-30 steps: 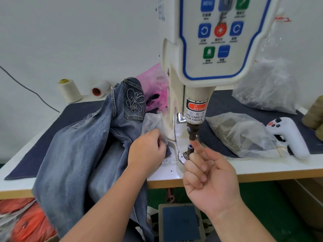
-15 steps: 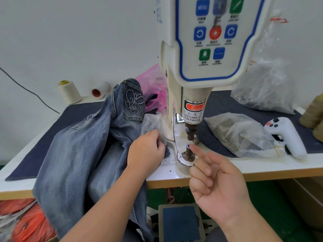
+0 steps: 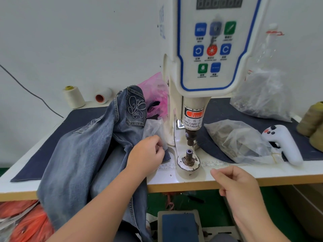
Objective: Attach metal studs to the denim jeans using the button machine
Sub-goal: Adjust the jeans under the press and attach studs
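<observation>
On the table point(image 3: 227, 173), left hand point(image 3: 148, 154) grips the jeans point(image 3: 83, 154); right hand point(image 3: 236, 186) hovers loosely curled, holding nothing.

We pulled our right hand point(image 3: 239, 187) back off the lower die point(image 3: 189, 155), down past the table point(image 3: 262, 173) edge, stud point(image 3: 189, 151) left sitting on top, fingers curled loosely

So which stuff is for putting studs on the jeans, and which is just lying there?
For the job: jeans, button machine, its lower post, left hand, right hand.
Lying about: thread cones, white handheld controller, pink bag.
</observation>
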The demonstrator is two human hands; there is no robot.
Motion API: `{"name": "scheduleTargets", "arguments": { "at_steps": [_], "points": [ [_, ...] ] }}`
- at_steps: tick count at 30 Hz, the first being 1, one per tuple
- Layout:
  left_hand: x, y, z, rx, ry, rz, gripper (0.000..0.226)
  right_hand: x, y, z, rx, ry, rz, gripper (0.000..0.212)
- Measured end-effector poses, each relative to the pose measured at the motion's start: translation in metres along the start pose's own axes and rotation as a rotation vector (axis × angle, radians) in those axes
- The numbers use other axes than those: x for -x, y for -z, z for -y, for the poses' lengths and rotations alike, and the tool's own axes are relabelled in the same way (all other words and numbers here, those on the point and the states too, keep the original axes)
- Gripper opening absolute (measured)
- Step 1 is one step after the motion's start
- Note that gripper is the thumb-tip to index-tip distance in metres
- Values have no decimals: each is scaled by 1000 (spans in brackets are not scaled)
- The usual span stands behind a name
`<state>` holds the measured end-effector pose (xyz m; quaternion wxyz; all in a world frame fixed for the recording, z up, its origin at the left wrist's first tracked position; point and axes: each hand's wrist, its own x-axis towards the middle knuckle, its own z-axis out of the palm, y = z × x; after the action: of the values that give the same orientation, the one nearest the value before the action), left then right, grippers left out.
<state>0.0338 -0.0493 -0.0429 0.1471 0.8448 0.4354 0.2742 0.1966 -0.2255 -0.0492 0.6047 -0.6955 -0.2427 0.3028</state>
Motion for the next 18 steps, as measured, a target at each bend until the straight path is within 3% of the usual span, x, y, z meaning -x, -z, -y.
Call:
{"name": "scheduleTargets", "arguments": {
  "at_steps": [2, 3, 5, 6, 8, 10, 12, 14, 16, 18],
  "points": [
    [0, 12, -5, 14, -32, -23, 4, -1, 3, -1, 40, 12, -9, 40],
    [-2, 19, -7, 1, -63, -62, 5, -1, 3, -1, 54, 19, -3, 37],
    [-12, 37, -11, -48, -135, -175, 6, 2, 1, 0, 89, 35, 31, 9],
    [-20, 47, -11, -71, -149, -242, 4, 4, 0, -1, 109, 42, 46, 7],
    [-41, 65, -3, -133, -87, -383, 7, 9, -3, -4, 157, 63, 71, 6],
    [-64, 80, 10, -283, 83, -442, 25, 14, -6, -7, 214, 99, 58, 23],
    [-82, 87, 28, -448, 315, -348, 53, 16, -8, -7, 248, 103, 17, 32],
    [-92, 89, 47, -430, 506, -183, 78, 17, -7, -6, 247, 81, -3, 44],
    [-93, 84, 63, -317, 594, -27, 76, 18, -6, -3, 222, 58, 6, 51],
    [-89, 78, 71, -326, 589, -23, 52, 18, -3, -3, 213, 37, 46, 51]
  ]
}}
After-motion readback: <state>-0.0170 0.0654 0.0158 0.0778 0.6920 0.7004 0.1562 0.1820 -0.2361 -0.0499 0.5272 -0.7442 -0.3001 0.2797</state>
